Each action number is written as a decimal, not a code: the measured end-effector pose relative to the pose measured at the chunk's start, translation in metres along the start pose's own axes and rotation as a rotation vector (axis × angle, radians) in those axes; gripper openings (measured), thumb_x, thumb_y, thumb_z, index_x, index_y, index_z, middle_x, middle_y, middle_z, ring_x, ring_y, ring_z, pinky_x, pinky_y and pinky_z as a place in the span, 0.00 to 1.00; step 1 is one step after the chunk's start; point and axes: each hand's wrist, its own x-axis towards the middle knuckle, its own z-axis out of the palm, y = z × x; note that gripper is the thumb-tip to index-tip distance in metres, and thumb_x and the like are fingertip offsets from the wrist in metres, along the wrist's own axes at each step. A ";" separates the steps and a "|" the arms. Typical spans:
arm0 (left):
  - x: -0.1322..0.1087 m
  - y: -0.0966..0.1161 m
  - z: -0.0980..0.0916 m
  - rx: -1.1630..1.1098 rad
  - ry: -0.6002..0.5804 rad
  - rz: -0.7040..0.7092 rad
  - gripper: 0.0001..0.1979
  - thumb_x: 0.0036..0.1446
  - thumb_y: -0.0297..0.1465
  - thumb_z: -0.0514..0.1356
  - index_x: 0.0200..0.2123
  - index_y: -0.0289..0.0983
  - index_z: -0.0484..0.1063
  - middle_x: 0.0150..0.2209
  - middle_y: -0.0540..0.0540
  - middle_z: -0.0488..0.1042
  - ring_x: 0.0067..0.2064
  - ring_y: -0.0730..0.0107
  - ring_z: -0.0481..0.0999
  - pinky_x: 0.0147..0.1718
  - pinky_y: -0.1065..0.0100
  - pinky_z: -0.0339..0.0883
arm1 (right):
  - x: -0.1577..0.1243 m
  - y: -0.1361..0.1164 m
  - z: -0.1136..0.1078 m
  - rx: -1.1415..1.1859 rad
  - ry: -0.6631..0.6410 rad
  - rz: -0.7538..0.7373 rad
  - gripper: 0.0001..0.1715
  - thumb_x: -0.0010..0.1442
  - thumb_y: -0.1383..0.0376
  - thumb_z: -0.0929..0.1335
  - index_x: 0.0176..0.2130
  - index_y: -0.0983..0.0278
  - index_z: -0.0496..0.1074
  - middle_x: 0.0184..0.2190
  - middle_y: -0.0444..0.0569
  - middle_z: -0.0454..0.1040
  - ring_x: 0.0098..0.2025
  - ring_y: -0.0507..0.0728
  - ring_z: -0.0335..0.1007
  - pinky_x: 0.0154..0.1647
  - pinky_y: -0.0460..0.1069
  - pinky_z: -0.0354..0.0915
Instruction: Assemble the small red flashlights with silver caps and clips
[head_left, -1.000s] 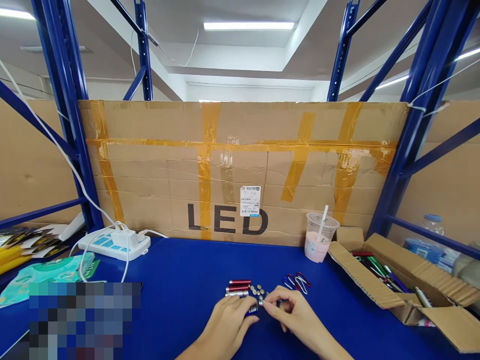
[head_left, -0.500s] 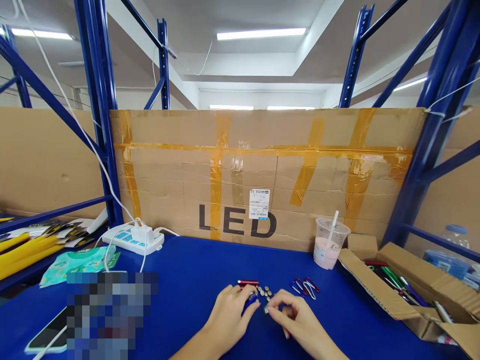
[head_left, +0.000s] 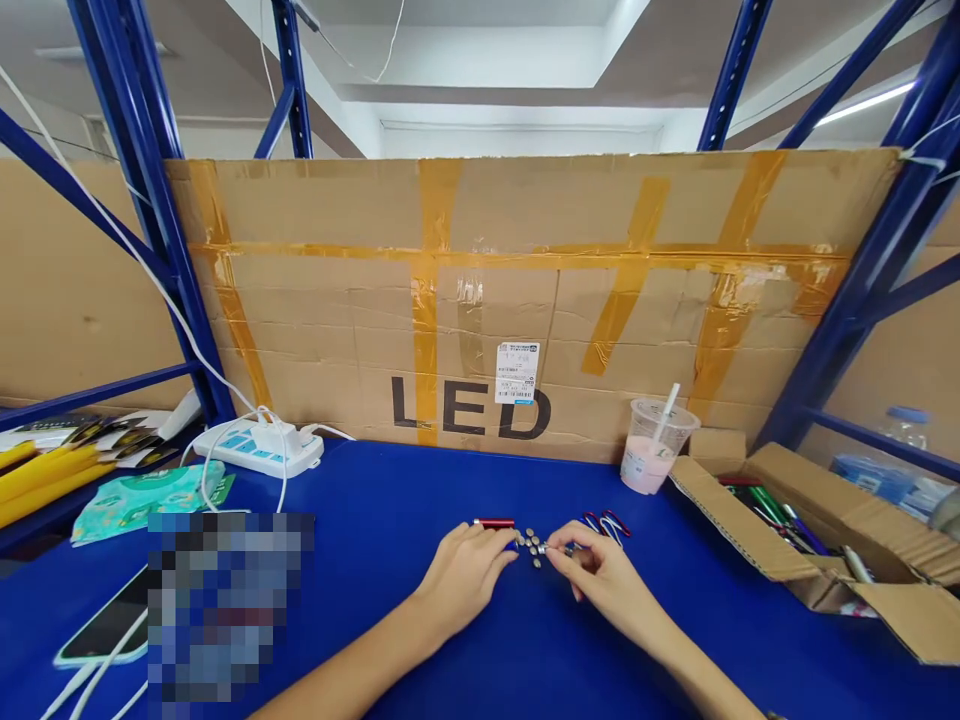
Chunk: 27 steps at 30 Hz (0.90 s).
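Note:
My left hand (head_left: 466, 572) is closed around a small shiny blue piece, almost wholly hidden behind the fingers. Between thumb and forefinger, my right hand (head_left: 600, 572) pinches a small silver piece (head_left: 543, 549); its exact kind is too small to tell. Several round button cells (head_left: 530, 538) lie on the blue tabletop between the two hands. A slim red metal tube (head_left: 495, 523) rests just beyond my left fingertips. Behind my right hand lie carabiner clips (head_left: 615, 524), red and silver, partly covered by the hand.
An open cardboard box (head_left: 750, 515) of coloured tubes stands at right, beside a cup of pink drink (head_left: 651, 455). At left are a power strip (head_left: 259, 448), a phone (head_left: 105, 618), a green packet (head_left: 135, 500) and a blurred patch. A large cardboard sheet (head_left: 360, 330) closes off the back.
The view has tilted down and come closer. My left hand has turned, so its fingers now cover the blue piece. The right hand still pinches the silver piece, near the button cells.

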 end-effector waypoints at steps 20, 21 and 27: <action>0.004 -0.012 -0.006 -0.086 0.053 0.045 0.10 0.63 0.32 0.49 0.42 0.37 0.68 0.40 0.48 0.74 0.38 0.69 0.71 0.39 0.66 0.61 | -0.010 -0.011 0.009 -0.189 0.092 -0.168 0.22 0.53 0.49 0.67 0.29 0.66 0.72 0.32 0.50 0.70 0.19 0.47 0.60 0.21 0.46 0.60; 0.005 -0.010 -0.005 -0.072 0.055 0.092 0.10 0.63 0.32 0.49 0.42 0.36 0.68 0.40 0.48 0.74 0.38 0.69 0.70 0.39 0.66 0.61 | -0.011 -0.011 0.009 -0.219 0.110 -0.185 0.21 0.53 0.50 0.66 0.29 0.66 0.73 0.31 0.50 0.70 0.20 0.47 0.60 0.22 0.46 0.61; 0.009 -0.006 0.005 -0.061 0.102 0.223 0.10 0.62 0.35 0.51 0.40 0.35 0.67 0.39 0.47 0.74 0.38 0.69 0.71 0.37 0.67 0.62 | -0.009 -0.005 0.004 -0.302 0.211 -0.287 0.19 0.55 0.51 0.66 0.30 0.65 0.75 0.30 0.50 0.71 0.20 0.48 0.62 0.22 0.46 0.61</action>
